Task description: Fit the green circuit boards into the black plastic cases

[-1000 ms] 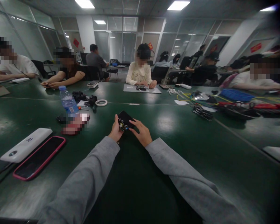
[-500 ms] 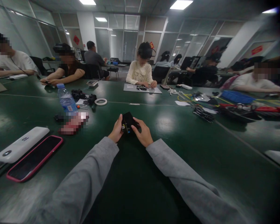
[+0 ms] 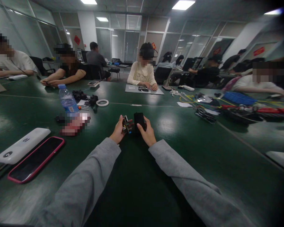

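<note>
Held out over the green table [image 3: 132, 176], my left hand [image 3: 118, 131] is closed on a small circuit board [image 3: 126, 125] with metal and coloured parts along it. The board is tilted, its edge towards me. My right hand [image 3: 147, 132] grips a flat black rectangular piece [image 3: 139, 121], which looks like a cover or casing, with the thumb on its near face. A gap of dark background separates the board from the black piece. The fingers behind both things are mostly hidden.
To the left lie a white power bank [image 3: 23, 145], a phone in a pink case [image 3: 36, 160], a water bottle [image 3: 68, 100] and a roll of tape [image 3: 102, 102]. Cables and a blue tray [image 3: 239, 98] lie at the right. A person [image 3: 143, 74] works across the table.
The black piece has come away from the circuit board. My right hand has moved it slightly right and turned it more upright, while the board stays in my left hand.
</note>
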`<state>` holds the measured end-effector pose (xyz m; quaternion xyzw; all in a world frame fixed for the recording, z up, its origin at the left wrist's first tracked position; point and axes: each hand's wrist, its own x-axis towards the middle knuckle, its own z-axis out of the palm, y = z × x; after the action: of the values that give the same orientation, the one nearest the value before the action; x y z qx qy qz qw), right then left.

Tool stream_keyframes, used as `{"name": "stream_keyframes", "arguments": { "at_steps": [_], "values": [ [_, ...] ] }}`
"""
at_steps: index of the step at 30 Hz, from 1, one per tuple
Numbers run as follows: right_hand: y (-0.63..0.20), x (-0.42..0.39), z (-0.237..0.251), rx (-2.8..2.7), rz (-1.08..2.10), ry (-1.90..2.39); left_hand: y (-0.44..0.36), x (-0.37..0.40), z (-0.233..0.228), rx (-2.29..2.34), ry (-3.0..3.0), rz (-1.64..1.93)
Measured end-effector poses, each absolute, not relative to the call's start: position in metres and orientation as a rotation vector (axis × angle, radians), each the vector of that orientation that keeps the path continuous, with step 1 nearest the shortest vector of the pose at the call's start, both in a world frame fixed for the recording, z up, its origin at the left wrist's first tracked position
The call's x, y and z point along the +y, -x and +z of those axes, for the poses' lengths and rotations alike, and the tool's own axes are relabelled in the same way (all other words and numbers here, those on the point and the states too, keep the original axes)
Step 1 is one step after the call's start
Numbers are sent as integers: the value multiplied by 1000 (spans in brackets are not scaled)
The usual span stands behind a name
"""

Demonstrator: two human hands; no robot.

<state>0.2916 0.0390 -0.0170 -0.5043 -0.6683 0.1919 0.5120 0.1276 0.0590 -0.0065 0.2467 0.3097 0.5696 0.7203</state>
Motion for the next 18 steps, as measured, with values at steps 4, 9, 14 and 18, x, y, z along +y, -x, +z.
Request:
{"name": "stream_keyframes", "arguments": {
  "at_steps": [4,9,14,18],
  "values": [
    [-294,42,-19,-1575,594,1220,-122,64,-9,611,-466,1193],
    [-293,41,-16,-1690,520,1106,-121,66,-11,607,-463,1118],
    [-296,47,-24,-1612,561,1184,-121,64,-8,578,-463,1105],
    [-299,53,-32,-1487,607,1239,-121,63,-6,544,-440,1112]
  ]
}}
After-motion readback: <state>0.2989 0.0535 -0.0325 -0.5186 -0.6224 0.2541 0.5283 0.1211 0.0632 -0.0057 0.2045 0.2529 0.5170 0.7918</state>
